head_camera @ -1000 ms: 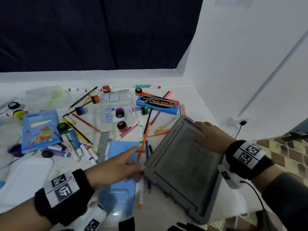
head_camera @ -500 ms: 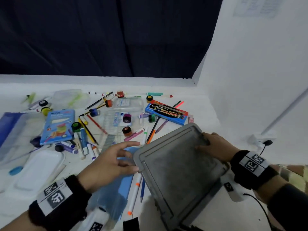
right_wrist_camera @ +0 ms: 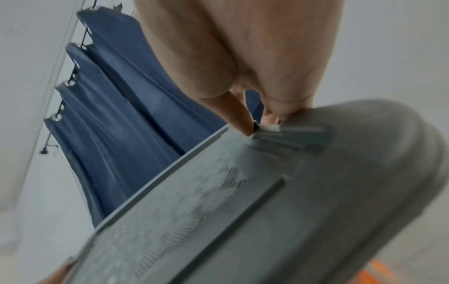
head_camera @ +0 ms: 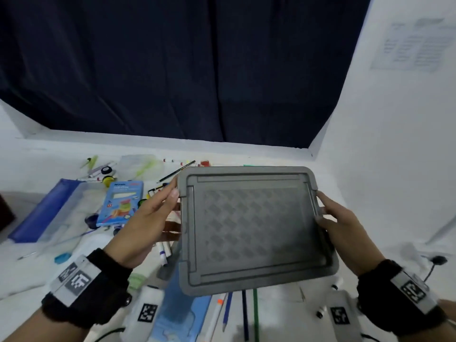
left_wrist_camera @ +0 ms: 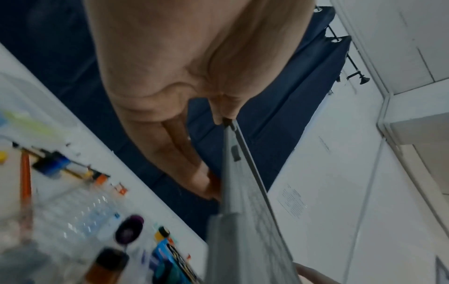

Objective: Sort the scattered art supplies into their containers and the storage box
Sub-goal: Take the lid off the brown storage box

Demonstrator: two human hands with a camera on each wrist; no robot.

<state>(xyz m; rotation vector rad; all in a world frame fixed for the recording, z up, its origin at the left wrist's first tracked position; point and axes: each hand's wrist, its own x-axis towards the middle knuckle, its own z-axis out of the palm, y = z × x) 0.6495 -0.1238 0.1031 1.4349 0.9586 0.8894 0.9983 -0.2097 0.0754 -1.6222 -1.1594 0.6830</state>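
We now hold the grey lid (head_camera: 249, 228) lifted off the worktop (head_camera: 37, 272) and turned square to us; our left hand (head_camera: 145, 218), earlier flat at its 9 o'clock corner, now grips that edge, and our right hand (head_camera: 338, 225) has shifted to the 3 o'clock edge.

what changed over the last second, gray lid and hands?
The gray lid went from lying tilted at the table's right side to lifted clear of it. The left hand, which was reaching for it, now grips its left edge; the right hand went from resting on top to gripping the right edge. The scattered supplies stayed put.
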